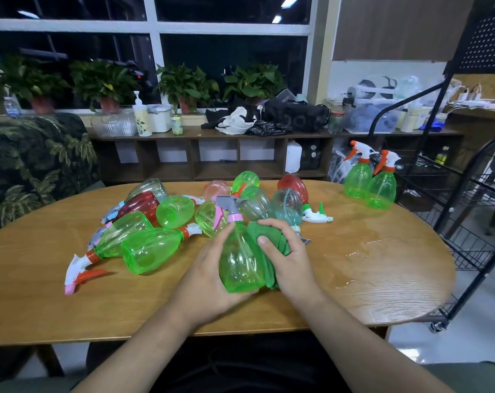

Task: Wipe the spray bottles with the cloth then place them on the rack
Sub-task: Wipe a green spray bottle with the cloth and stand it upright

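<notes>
Held bottle: a clear green spray bottle [240, 262] with a pink collar and grey trigger head stands upright between both hands, above the near middle of the counter [56, 307].
Left hand: the left hand [209, 276] cups the bottle's left side and base; its grip is clamped on the bottle.
Right hand: the right hand [286, 256] presses a green cloth [264, 242] against the bottle's right side, fingers curled over the cloth and thumb lying on top; its grip is clamped on the cloth.
Cloth: bunched between the right palm and the bottle, touching the bottle from shoulder to base.
Pile: many more spray bottles [184, 217] lie on their sides just beyond the hands, in the middle and left of the counter; most are green, some red, pale blue or clear, and one looks pink.
Nearest of the pile: a green bottle [147, 251] with an orange collar lies just left of the left hand.
Standing pair: two green bottles [369, 182] with orange and white triggers stand upright at the far right edge of the counter, touching each other.
Rack: a black wire rack [473, 222] on wheels stands just right of the counter, near the standing pair.
Wet patch: a puddle [362, 251] shines on the counter right of the hands.
</notes>
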A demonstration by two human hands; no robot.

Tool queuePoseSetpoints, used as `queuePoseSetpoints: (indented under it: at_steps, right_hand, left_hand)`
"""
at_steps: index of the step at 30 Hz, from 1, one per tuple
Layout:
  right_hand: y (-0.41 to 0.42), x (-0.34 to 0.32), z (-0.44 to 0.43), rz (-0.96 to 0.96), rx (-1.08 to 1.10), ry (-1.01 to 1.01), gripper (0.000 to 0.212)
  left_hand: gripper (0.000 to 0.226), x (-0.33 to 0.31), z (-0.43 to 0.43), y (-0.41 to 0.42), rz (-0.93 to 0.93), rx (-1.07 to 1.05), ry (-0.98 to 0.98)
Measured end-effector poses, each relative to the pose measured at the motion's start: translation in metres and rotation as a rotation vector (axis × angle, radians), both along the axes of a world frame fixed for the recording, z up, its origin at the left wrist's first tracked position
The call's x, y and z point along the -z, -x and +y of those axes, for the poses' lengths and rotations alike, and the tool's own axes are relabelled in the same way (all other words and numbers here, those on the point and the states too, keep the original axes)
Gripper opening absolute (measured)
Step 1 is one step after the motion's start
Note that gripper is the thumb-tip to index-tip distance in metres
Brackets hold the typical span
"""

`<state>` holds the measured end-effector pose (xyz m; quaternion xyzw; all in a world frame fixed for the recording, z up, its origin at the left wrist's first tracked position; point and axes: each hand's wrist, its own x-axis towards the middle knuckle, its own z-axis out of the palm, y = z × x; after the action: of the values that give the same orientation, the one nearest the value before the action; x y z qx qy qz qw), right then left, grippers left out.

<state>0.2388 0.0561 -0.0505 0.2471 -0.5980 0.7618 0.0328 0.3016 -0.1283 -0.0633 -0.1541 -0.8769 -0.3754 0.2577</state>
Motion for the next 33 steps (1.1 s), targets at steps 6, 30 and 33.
queuePoseSetpoints:
  at_steps: [6,30,33]
  right_hand:
    - [-0.007,0.009,-0.001,0.334,0.083,-0.224,0.031]
    - [-0.003,0.005,-0.002,0.108,-0.038,-0.083,0.026]
    - [-0.001,0.001,-0.003,-0.056,-0.102,0.029,0.025]
  left_hand:
    - [0.119,0.002,-0.004,0.003,0.015,-0.150,-0.100]
    - [0.116,-0.004,-0.004,-0.004,0.050,0.031,0.044]
    - [0.116,-0.008,-0.002,-0.007,0.053,0.077,0.081]
